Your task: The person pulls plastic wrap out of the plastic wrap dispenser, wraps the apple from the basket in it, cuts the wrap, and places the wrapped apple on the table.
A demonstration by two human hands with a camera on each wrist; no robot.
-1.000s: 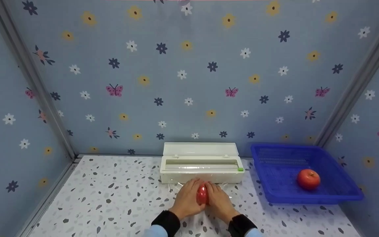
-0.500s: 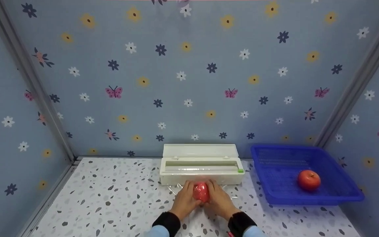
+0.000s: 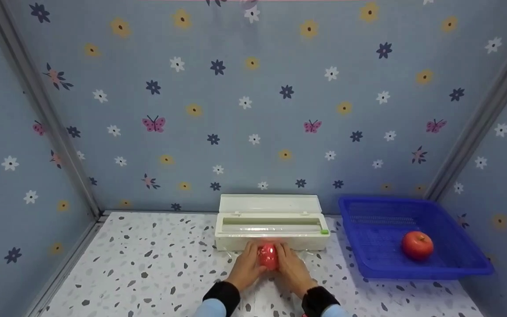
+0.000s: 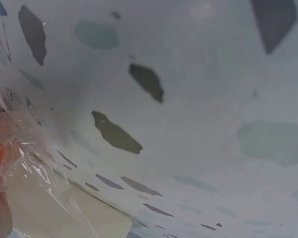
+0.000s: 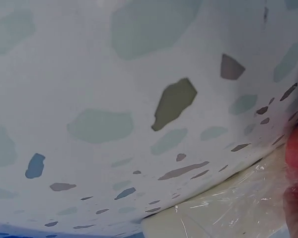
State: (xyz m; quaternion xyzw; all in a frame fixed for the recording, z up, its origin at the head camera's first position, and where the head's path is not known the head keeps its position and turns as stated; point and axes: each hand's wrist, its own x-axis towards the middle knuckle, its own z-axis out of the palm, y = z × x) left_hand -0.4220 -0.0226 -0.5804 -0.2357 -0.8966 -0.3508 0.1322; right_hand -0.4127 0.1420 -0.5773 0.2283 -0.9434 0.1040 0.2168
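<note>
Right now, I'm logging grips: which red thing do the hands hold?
The red thing by the box, between left hand and right hand; the apple lies untouched in the basket.

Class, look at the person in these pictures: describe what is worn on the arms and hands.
Both arms match. The left sleeve and right sleeve are light blue. A broad black left wristband and right wristband sit just past them. The left grip and right grip are bare, ungloved hands. No cables show on either arm.
</note>
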